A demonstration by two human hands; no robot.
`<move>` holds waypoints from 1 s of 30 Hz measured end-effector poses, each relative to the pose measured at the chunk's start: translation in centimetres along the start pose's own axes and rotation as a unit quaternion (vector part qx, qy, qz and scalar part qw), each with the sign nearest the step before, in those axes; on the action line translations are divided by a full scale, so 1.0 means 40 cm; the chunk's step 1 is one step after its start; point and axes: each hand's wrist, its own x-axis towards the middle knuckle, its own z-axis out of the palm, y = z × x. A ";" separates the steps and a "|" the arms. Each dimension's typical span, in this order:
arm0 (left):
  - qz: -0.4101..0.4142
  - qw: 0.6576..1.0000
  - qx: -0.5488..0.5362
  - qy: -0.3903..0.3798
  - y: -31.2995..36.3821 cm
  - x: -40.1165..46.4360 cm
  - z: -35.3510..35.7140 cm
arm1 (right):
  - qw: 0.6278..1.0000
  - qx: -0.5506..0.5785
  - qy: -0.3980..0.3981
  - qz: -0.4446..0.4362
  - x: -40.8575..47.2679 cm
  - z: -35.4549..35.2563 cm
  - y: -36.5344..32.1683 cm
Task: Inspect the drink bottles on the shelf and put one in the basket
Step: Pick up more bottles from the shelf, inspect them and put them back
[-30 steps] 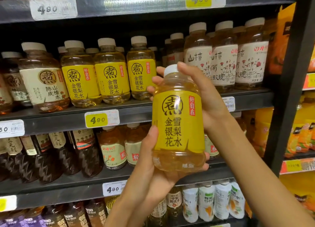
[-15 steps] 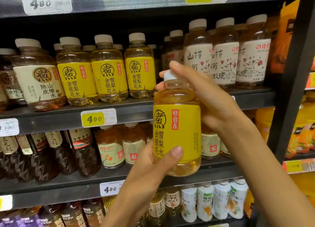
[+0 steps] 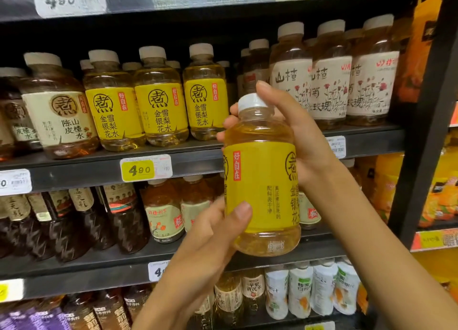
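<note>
Yellow-labelled clear plastic drink bottle [image 3: 261, 176] being held upright before shelf [image 3: 81, 167]; right hand [image 3: 301, 141] gripping shoulder, left hand [image 3: 213, 238] pinching base, presenting label's small print for reading.

The held clear plastic bottle with a yellow label [image 3: 262, 180] is smooth and glossy where the pale amber drink shows, its paper-like label looks matt, and its white ribbed plastic cap [image 3: 252, 102] is dull. The dark grey metal shelf [image 3: 198, 164] has a matt painted finish, and its yellow and white paper price tag [image 3: 146, 168] sits behind a shiny clear plastic strip. The white pouch-like drink packs [image 3: 322, 290] lower down look smooth with a soft sheen.
</note>
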 end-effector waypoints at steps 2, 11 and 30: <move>0.012 0.997 0.079 -0.007 0.021 -0.002 0.000 | 0.999 -0.047 0.023 -0.012 -0.006 0.001 0.000; 0.018 0.997 0.061 0.031 -0.020 -0.005 0.015 | 0.990 -0.136 0.032 0.010 -0.014 0.014 -0.001; -0.071 0.950 -0.293 -0.080 0.002 -0.011 0.010 | 0.993 -0.048 0.092 0.063 0.001 0.014 0.029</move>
